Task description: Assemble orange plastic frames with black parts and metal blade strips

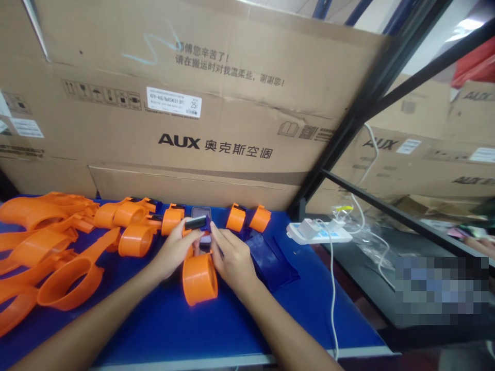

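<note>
My left hand [176, 251] is closed, thumb and fingers pinching a small black rectangular piece [195, 222] with a pale edge. My right hand [234, 256] is at the other end of that piece, its fingers pressed together; what lies under the fingertips is partly hidden. Between and below the hands sits an orange plastic ring [200, 278], its upper end running up among the fingers. Whether it joins the black piece cannot be made out. Just beyond the fingertips a small grey flat object [201, 212] rests on the blue table.
Many orange ring-shaped parts [71, 281] are heaped on the left of the blue table [154, 330]. Two orange rings [235, 217] stand at the back right, near dark blue sheets [273, 260]. A white power strip [319, 232] with cables lies right. Behind stands a cardboard wall [224, 180].
</note>
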Demonstrator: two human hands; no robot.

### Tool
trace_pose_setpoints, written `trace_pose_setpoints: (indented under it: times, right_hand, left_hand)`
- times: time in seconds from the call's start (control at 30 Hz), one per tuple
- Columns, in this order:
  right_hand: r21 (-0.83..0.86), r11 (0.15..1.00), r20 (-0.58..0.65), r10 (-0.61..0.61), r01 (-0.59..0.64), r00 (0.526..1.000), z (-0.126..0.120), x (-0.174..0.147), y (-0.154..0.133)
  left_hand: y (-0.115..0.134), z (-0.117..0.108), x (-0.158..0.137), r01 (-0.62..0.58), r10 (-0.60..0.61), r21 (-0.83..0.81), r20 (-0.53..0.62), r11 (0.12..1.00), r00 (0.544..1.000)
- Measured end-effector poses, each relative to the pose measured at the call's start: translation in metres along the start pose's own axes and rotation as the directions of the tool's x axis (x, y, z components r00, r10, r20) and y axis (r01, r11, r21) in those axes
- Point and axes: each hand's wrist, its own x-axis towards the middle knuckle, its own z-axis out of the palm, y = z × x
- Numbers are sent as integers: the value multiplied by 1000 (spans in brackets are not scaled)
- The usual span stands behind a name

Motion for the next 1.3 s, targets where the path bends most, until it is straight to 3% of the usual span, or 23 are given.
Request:
trace_pose_setpoints:
  times: [0.17, 0.3, 0.37, 0.5, 0.63, 0.77, 0.93, 1.07, 1.3]
  right_hand:
    - [232, 970, -24, 74, -66, 997, -7, 6, -1]
    - [453, 854, -36, 302, -254, 953, -14, 14, -2]
    - [552, 767, 80, 343, -328, 936, -18, 18, -2]
    - [648, 632, 357, 241, -425, 902, -25, 22, -5]
    - [698, 530, 374, 305, -482, 876, -23, 21, -6]
    - [712, 500, 308, 408, -492, 860, -16, 21, -2]
    - [703, 437, 366, 453, -561, 813, -9, 20, 1]
    - [717, 403, 379, 459, -569, 803, -8, 21, -1]
    - [709, 437, 348, 465, -553, 814, -6, 21, 0]
  left_hand:
    - [4, -2, -1, 20, -18, -47, 41, 999, 999]
    - [12, -3, -7, 123, -107, -72, 191, 990, 976]
    - [15, -2, -11, 187, -161, -67, 282, 980, 946]
    - [18, 0, -20, 292, -254, -41, 387, 956, 886]
    - [17, 1, -21, 292, -234, -94, 394, 952, 889]
    - [12, 0, -13, 221, -156, -102, 433, 970, 888]
    - [5, -2, -7, 169, -158, 6, 392, 986, 906]
    - [5, -4, -6, 170, -169, 30, 370, 985, 914]
    - [8, -1, -7, 149, -142, 4, 338, 989, 930]
